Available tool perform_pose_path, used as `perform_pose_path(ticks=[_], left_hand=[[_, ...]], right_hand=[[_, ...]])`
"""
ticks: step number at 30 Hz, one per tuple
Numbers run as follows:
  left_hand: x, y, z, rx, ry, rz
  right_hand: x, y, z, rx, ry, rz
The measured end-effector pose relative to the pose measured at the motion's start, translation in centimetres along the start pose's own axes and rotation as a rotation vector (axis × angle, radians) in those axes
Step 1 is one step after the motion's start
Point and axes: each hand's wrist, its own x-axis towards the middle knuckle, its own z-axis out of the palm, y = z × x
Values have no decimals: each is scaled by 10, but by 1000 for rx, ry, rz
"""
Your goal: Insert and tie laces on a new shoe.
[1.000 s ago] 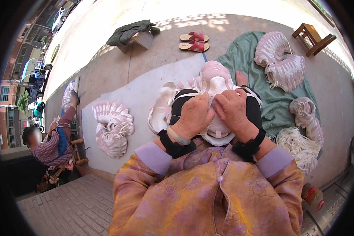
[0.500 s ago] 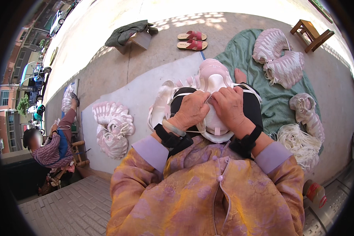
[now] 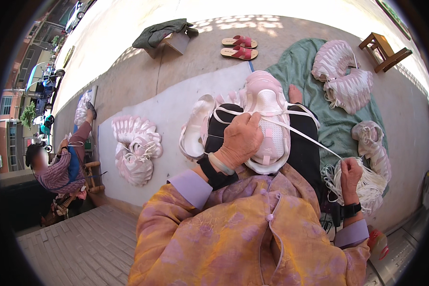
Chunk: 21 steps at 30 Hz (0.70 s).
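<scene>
A pink and white sneaker [image 3: 271,125] rests on my lap, toe pointing away. My left hand [image 3: 241,137] is closed on the sneaker's left side by the lacing, fingertips partly hidden. From there a white shoelace [image 3: 310,137] runs taut to the lower right. Its far part is pinched in my closed right hand [image 3: 352,179], out beside a heap of loose white laces [image 3: 372,183]. Another lace end loops over my right thigh. Left of my lap leans a second pink and white shoe [image 3: 195,128], opening showing.
Rows of similar shoes lie on a white sheet [image 3: 171,100] at left and a green cloth [image 3: 295,57] at right. Farther off are red sandals [image 3: 240,47], a draped box [image 3: 169,43] and a wooden stool [image 3: 383,52]. A person [image 3: 62,164] sits at far left.
My right hand has left the sneaker and swung out to the lower right, drawing the shoelace taut. My left hand stays at the sneaker, slightly shifted right and down.
</scene>
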Motion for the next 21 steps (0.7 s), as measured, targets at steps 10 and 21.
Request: perform_pose_path(ticks=[10,21], left_hand=[[0,-15,-2,-275,71,-361],[26,-41,6,-578,-137,-617]], right_hand=[[-45,97,-12,-183,-307,222],[40,-144,37,178,28,-557]])
